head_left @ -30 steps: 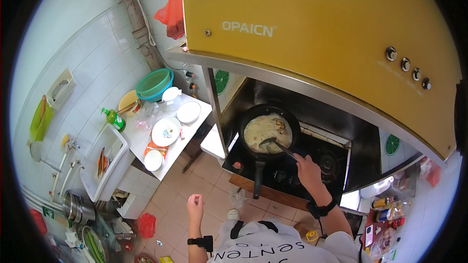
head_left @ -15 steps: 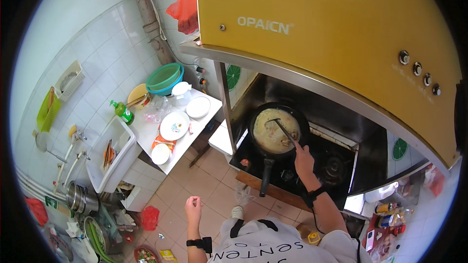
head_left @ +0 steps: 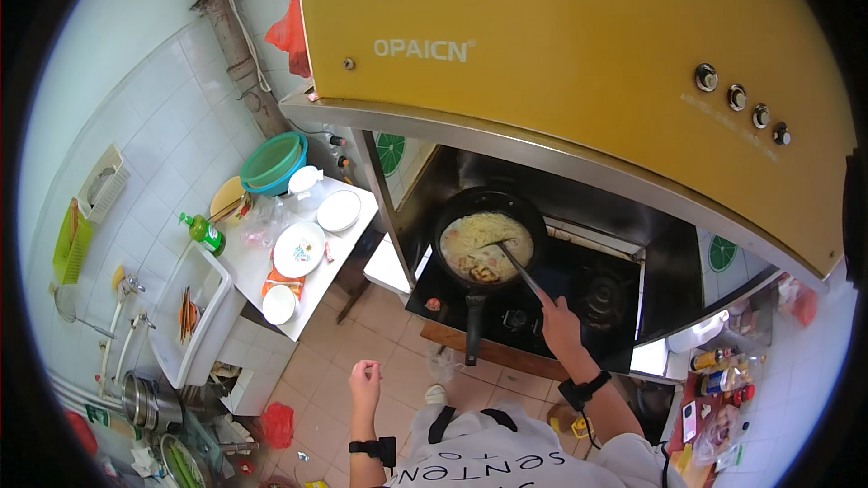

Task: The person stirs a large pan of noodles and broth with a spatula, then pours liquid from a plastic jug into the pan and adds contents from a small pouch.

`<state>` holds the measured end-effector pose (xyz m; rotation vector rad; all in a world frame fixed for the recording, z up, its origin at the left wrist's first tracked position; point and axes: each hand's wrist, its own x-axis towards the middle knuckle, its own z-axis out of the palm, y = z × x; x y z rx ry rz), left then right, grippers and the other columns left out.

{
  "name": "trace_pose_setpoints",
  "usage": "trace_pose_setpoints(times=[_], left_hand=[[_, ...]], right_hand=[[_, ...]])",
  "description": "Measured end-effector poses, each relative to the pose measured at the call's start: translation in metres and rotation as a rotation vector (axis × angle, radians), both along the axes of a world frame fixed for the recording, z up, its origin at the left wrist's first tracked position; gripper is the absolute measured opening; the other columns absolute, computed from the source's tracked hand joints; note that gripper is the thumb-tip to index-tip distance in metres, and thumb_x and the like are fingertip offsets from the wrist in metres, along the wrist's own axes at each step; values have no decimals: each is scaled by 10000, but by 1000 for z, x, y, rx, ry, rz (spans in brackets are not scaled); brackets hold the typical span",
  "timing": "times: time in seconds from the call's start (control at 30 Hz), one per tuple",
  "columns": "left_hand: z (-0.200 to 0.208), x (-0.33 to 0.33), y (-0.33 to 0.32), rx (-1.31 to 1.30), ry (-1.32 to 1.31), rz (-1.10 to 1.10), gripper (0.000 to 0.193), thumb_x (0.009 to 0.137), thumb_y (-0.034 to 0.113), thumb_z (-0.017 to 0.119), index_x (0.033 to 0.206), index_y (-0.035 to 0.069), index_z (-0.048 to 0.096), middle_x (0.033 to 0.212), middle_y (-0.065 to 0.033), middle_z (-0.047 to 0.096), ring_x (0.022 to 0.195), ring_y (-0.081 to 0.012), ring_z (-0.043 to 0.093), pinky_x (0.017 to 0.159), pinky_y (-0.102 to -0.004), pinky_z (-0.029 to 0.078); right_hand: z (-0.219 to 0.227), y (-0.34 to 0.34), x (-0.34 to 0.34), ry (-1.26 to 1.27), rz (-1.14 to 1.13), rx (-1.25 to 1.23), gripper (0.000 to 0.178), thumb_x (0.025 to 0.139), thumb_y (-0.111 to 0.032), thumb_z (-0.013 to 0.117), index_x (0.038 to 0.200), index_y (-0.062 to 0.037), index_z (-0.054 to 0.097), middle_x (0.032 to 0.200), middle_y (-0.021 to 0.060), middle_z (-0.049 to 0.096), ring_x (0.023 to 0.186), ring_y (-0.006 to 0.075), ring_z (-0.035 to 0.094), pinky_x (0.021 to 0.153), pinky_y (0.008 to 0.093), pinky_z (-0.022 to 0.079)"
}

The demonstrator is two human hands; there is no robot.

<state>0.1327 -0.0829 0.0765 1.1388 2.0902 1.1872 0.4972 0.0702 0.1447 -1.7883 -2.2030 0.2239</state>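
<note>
My right hand [head_left: 562, 333] is closed round the handle of a dark spatula [head_left: 519, 267], whose blade rests in the food of a black frying pan [head_left: 539, 217]. Pale yellow, soupy food [head_left: 475, 230] fills the pan, with browner pieces at its near side. The pan sits on a black gas stove [head_left: 565, 294], and its handle [head_left: 474, 330] points toward me, untouched. My left hand [head_left: 365, 386] hangs away from the stove over the tiled floor, fingers curled in and nothing visible in them.
A yellow range hood [head_left: 561, 54] overhangs the stove. Left of it, a white table [head_left: 312, 301] bears plates, bowls and basins [head_left: 274, 163], beside a white sink [head_left: 210, 303]. Bottles [head_left: 719, 381] stand at the right. A red bag [head_left: 277, 425] lies on the floor.
The spatula's blade has moved from the far left part of the food toward the right and nearer. Browner pieces now show at the near side. The whole view has shifted; my left hand stays curled.
</note>
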Motion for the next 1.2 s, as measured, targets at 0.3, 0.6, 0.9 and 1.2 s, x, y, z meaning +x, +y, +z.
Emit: trace_pose_setpoints(times=[0.3,0.6,0.9,1.2], left_hand=[[-2,10,15,18,-30,-46,116,829,111,567,822,-5,567,790,-107,559,601,-173,610,534,-270,463],[-7,0,4,9,-11,-17,109,826,101,565,827,-8,572,791,-101,573,590,-163,601,527,-264,458],[0,-8,0,11,16,-4,117,828,125,568,826,8,573,794,-110,569,599,-178,601,539,-278,454],[-10,-14,-4,-2,40,22,107,826,94,567,824,-12,576,762,-84,584,578,-149,592,518,-254,452]], right_hand=[[66,-25,32,16,75,65,379,827,-68,530,1200,-126,502,827,149,498,592,319,549,498,378,458],[108,1,17,151,13,179,285,831,-84,515,1110,-125,559,806,142,508,694,345,548,575,405,438],[7,50,-21,36,-89,215,318,859,-103,504,1177,-89,492,800,156,468,569,331,525,459,387,437],[27,-21,-16,-37,-1,14,372,847,-100,508,1216,-125,466,814,161,485,564,342,535,492,403,454]])
